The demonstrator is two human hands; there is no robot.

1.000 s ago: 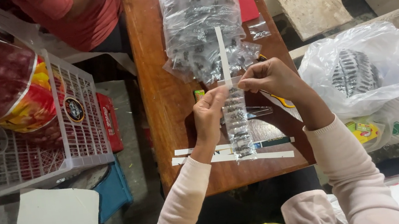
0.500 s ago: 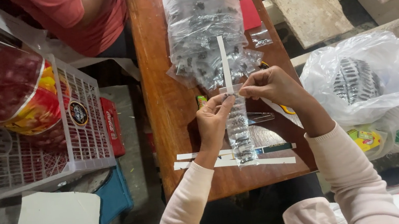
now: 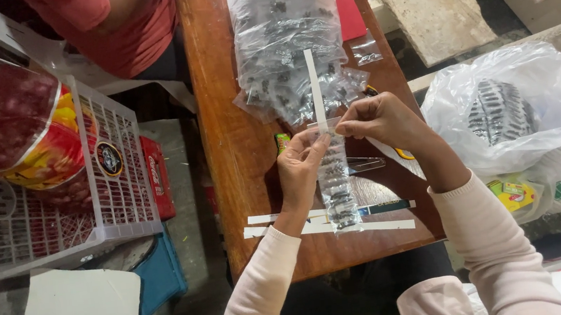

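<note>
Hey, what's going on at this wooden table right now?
A person in pale pink sleeves holds a small clear packet of dark bits upright over the wooden table. The left hand and right hand both pinch its top, where a white strip stands up. More white strips lie flat on the table below. A pile of filled clear packets sits farther up the table. A white plastic crate stands to the left.

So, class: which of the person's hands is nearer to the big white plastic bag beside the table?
Right. The right hand is over the table edge, close to the white plastic bag; the left hand is farther away, beyond the small clear packet both hands hold.
</note>
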